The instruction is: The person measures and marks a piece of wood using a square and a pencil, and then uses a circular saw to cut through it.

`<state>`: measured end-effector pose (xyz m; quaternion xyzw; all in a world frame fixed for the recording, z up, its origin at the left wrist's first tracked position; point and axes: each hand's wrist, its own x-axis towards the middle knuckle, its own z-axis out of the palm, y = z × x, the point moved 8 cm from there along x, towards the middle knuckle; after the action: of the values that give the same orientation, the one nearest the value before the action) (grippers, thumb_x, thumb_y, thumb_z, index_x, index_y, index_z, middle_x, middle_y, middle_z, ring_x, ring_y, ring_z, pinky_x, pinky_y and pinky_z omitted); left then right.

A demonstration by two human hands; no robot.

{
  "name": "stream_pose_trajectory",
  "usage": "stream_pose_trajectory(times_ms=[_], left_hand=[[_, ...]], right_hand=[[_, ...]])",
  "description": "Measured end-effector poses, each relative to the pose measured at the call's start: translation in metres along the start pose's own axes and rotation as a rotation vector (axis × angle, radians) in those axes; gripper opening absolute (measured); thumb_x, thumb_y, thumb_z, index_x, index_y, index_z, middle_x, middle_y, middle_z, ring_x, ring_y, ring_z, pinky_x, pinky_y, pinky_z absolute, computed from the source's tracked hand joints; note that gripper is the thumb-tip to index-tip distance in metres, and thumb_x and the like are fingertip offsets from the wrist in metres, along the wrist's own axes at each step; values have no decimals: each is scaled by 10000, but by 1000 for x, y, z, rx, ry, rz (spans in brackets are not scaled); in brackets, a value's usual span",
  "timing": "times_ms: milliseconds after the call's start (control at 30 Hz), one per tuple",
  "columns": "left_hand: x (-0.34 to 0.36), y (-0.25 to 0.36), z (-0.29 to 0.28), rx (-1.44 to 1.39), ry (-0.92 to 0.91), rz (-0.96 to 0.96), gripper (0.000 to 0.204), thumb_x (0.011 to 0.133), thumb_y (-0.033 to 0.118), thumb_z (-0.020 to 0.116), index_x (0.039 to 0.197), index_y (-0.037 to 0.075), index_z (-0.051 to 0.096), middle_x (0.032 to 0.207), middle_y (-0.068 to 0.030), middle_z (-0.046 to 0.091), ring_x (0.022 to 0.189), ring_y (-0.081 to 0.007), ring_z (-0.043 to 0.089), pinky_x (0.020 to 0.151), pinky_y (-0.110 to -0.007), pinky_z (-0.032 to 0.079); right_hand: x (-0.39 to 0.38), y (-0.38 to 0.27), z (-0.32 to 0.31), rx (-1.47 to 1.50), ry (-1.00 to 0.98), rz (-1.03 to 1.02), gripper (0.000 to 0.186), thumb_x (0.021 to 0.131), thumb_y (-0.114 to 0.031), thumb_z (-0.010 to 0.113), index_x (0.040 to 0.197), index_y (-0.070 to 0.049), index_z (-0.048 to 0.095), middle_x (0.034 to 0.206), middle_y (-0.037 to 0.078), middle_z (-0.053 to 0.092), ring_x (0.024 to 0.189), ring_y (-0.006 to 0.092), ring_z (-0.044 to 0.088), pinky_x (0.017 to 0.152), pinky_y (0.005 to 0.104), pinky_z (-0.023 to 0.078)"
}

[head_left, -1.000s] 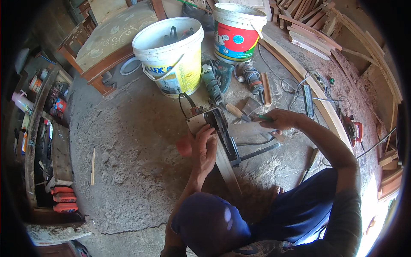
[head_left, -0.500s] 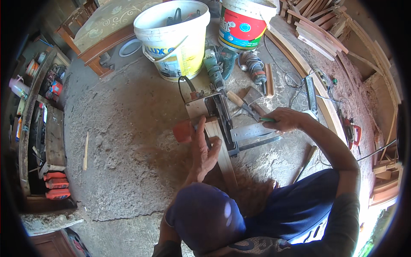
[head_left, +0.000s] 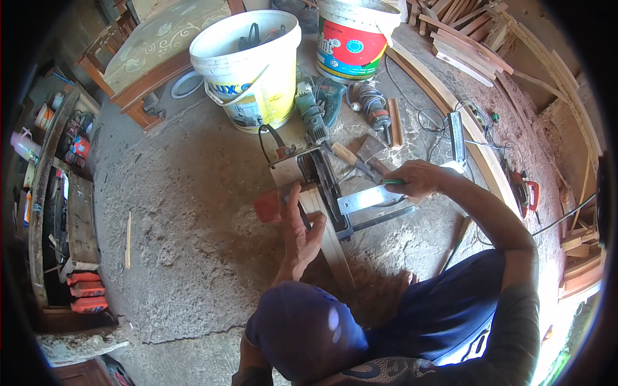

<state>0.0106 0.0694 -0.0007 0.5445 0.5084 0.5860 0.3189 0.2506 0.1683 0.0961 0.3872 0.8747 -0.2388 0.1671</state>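
My left hand (head_left: pixel 300 238) grips a pale wooden bar (head_left: pixel 336 254), forefinger along its far end and thumb against its side. The bar lies against a power tool (head_left: pixel 296 168) with a metal base plate and a black slotted part. A red piece (head_left: pixel 266 206) sticks out left of my fingers. On the right, my right hand (head_left: pixel 417 179) is closed over a silver try square (head_left: pixel 364 200) with a dark stock, and a green pencil (head_left: pixel 393 181) shows at its fingertips. The square's blade end is near the power tool. My fingers hide part of the blade.
Beyond lie a wood-handled chisel-like tool (head_left: pixel 351 156), a green power tool (head_left: pixel 312 109) and an angle grinder (head_left: pixel 375 110). Two buckets, one white-and-yellow (head_left: pixel 251 106) and one red-labelled (head_left: pixel 354 48), stand behind. A long timber (head_left: pixel 444 96) and cords lie right; a wooden tool box (head_left: pixel 82 212) stands left.
The whole view has shifted slightly. The square's blade has tilted a little and catches more light. Both hands keep their holds.
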Motion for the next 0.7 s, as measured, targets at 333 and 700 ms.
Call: stream_pose_trajectory(times_ms=[333, 700], left_hand=[[4, 21, -1, 127, 3, 98, 749, 822, 5, 669, 1486, 64, 329, 1451, -238, 320, 1315, -343, 392, 1036, -415, 410], [2, 21, 2, 100, -26, 30, 652, 939, 98, 615, 1503, 42, 291, 1450, -143, 394, 1355, -255, 357, 1130, -396, 285]], right_hand=[[1, 11, 0, 13, 48, -5, 364, 999, -434, 503, 1161, -144, 650, 982, 165, 690, 937, 364, 656, 844, 473, 486], [2, 14, 1, 5, 28, 10, 370, 995, -432, 507, 1186, -149, 649, 990, 166, 688, 950, 364, 650, 861, 466, 483]])
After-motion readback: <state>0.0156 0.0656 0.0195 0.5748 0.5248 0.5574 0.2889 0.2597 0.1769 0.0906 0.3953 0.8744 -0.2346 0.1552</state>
